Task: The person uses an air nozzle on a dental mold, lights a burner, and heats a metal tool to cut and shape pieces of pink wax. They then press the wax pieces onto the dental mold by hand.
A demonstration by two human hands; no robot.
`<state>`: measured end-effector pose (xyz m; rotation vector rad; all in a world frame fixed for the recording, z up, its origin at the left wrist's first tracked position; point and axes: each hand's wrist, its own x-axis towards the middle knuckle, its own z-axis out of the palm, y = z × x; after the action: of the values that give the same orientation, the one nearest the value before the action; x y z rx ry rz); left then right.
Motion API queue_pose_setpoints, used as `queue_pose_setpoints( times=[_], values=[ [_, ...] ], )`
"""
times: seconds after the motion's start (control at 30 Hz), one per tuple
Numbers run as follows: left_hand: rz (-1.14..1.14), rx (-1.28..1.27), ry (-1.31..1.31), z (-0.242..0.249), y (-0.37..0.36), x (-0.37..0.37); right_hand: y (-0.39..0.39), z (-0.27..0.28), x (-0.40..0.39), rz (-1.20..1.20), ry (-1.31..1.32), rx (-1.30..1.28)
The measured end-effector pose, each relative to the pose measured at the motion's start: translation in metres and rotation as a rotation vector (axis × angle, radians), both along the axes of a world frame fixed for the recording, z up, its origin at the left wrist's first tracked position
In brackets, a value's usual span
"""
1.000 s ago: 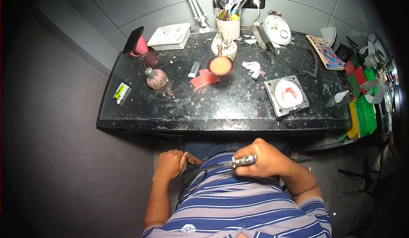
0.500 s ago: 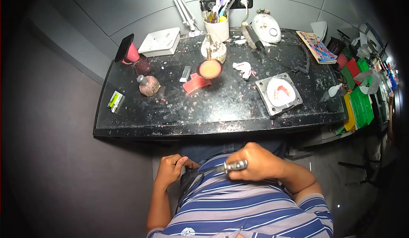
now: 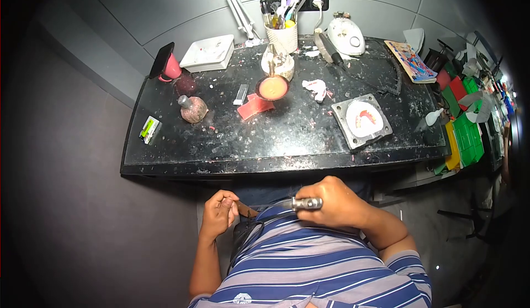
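Note:
In front of my striped shirt, my right hand (image 3: 334,203) is wrapped round the handle of a knife (image 3: 307,203), which has a dark handle with metal fittings. Its thin blade points left, towards my left hand (image 3: 220,213). The fingers of my left hand are curled, with thumb and forefinger close together near the blade's tip; whether they hold anything is too small to tell. On the bench, a square metal flask half (image 3: 353,140) holds white plaster (image 3: 359,130) with a red denture base and teeth (image 3: 366,119) set in it.
The black bench (image 3: 248,148) carries a small round pan (image 3: 273,88) of orange-pink contents, a red wax sheet (image 3: 255,108), a round burner (image 3: 193,111), a lighter (image 3: 148,129), a white tray (image 3: 208,54), a tool pot (image 3: 282,37), a handpiece (image 3: 330,49) and its white unit (image 3: 346,36).
Both hands have risen slightly towards the bench edge. The knife has moved up with my right hand and lies more level. Things on the bench have stayed put.

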<state>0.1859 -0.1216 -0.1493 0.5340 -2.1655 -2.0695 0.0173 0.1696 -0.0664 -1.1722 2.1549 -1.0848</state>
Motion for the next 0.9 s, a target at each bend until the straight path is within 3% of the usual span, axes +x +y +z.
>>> queue_pose_setpoints(
  times=[0.1, 0.2, 0.27, 0.33, 0.47, 0.57, 0.67, 0.73, 0.9],
  values=[
    [-0.085, -0.169, -0.032, -0.008, -0.007, 0.001, 0.005, 0.005, -0.002, 0.151, -0.133, -0.045],
    [-0.072, -0.197, -0.081, -0.01, -0.009, 0.006, 0.001, 0.002, -0.004, 0.005, -0.053, -0.004],
    [-0.075, -0.232, -0.095, -0.008, -0.011, 0.002, 0.004, 0.009, -0.006, 0.158, -0.141, -0.05],
    [-0.21, -0.02, 0.013, -0.014, -0.021, 0.006, 0.001, 0.004, -0.001, 0.095, -0.082, -0.025],
    [-0.359, 0.091, 0.107, -0.003, -0.019, 0.001, 0.001, 0.013, -0.001, 0.205, -0.191, -0.082],
    [-0.328, 0.215, 0.121, -0.001, -0.015, -0.001, -0.004, 0.003, -0.002, 0.05, -0.013, -0.063],
    [-0.267, 0.263, 0.18, -0.001, -0.01, -0.007, 0.002, 0.009, 0.001, 0.155, -0.114, -0.132],
    [-0.243, 0.375, 0.212, -0.004, -0.011, -0.007, 0.0, 0.006, -0.001, 0.022, 0.008, -0.07],
    [-0.153, 0.459, 0.194, 0.005, -0.001, -0.008, 0.004, 0.011, 0.002, 0.037, 0.019, -0.067]
  ],
)
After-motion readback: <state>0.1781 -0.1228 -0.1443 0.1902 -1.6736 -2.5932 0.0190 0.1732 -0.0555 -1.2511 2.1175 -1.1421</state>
